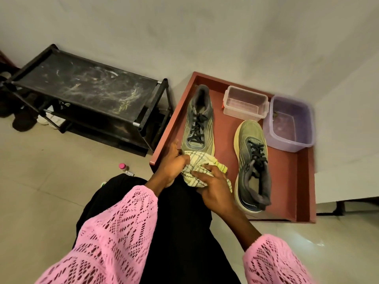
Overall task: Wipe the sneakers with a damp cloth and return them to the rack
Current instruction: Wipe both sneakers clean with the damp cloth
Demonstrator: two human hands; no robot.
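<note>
A black shoe rack stands left of a red tray that carries two sneakers and two plastic tubs, one purple, one clear. The left sneaker points toe-first at the person; the right sneaker points away. One striped cloth covers the left sneaker's toe, bunched in the grip of both hands, left hand and right hand, fingers curled round it.

red-brown tray on the floor, clear lidless box at its 12 o'clock edge, purple tub just beside at 1 o'clock, little pink-capped bottle on tiles at 9
</note>
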